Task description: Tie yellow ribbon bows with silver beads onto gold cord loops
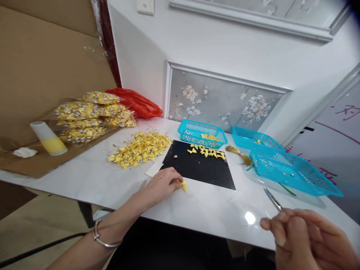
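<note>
My left hand rests on the white table near the front edge of the black mat. Its thumb and fingers are closed on a small yellow ribbon bow. Close to the camera at the lower right, my right hand is raised with thumb and fingers pinched together; what they hold, if anything, is too fine to make out. Just beyond those fingers shows a pointed metal tool, its rear end hidden by the hand. Yellow bow pieces lie along the back of the black mat, with one silver bead at its left.
A heap of yellow bows lies left of the mat. Behind it are stacked filled bags and a red plastic bag. Blue baskets stand at the back and right, near a wire bundle. A yellow-white cone stands on cardboard.
</note>
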A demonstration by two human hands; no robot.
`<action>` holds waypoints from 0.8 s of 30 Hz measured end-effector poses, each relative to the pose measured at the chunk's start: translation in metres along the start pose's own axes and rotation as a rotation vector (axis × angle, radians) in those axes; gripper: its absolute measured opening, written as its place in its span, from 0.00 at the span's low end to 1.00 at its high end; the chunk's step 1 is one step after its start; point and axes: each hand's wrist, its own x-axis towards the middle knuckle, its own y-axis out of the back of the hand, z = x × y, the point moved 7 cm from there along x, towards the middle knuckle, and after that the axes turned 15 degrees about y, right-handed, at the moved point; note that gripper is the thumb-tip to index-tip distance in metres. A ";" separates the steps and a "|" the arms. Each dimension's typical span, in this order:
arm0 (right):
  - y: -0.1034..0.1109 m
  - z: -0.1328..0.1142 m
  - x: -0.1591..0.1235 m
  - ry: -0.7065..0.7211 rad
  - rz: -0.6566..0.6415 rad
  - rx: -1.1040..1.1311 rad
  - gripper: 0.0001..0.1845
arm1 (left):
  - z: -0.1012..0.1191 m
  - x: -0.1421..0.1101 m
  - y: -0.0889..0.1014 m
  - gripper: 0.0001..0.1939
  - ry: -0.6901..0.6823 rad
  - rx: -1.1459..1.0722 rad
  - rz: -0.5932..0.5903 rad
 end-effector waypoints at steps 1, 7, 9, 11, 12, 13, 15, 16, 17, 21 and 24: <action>-0.007 -0.004 -0.001 0.000 0.025 0.018 0.07 | 0.000 0.003 0.005 0.07 -0.001 0.025 0.014; -0.027 -0.013 -0.001 0.041 0.002 0.112 0.08 | -0.008 0.047 0.035 0.13 0.025 0.123 0.087; -0.032 -0.012 -0.003 0.042 -0.051 0.138 0.07 | -0.013 0.066 0.035 0.15 0.035 0.123 0.082; -0.037 -0.010 -0.005 0.035 -0.096 0.151 0.07 | -0.018 0.081 0.028 0.15 0.039 0.110 0.062; -0.038 -0.009 -0.006 0.028 -0.104 0.155 0.06 | -0.020 0.087 0.023 0.15 0.039 0.099 0.049; -0.040 -0.008 -0.007 0.021 -0.111 0.159 0.07 | -0.022 0.091 0.019 0.15 0.041 0.084 0.036; -0.043 -0.008 -0.009 0.017 -0.142 0.178 0.07 | -0.025 0.097 0.011 0.16 0.049 0.044 0.015; -0.045 -0.008 -0.009 0.022 -0.167 0.192 0.08 | -0.026 0.098 0.008 0.16 0.055 0.018 0.006; -0.047 -0.009 -0.010 0.027 -0.190 0.205 0.08 | -0.027 0.099 0.007 0.16 0.061 -0.012 -0.003; -0.048 -0.007 -0.013 -0.026 -0.147 0.186 0.08 | -0.019 0.095 0.010 0.15 0.082 -0.169 -0.054; -0.054 -0.008 -0.014 -0.018 -0.188 0.171 0.08 | -0.003 0.077 0.015 0.14 0.081 -0.335 -0.120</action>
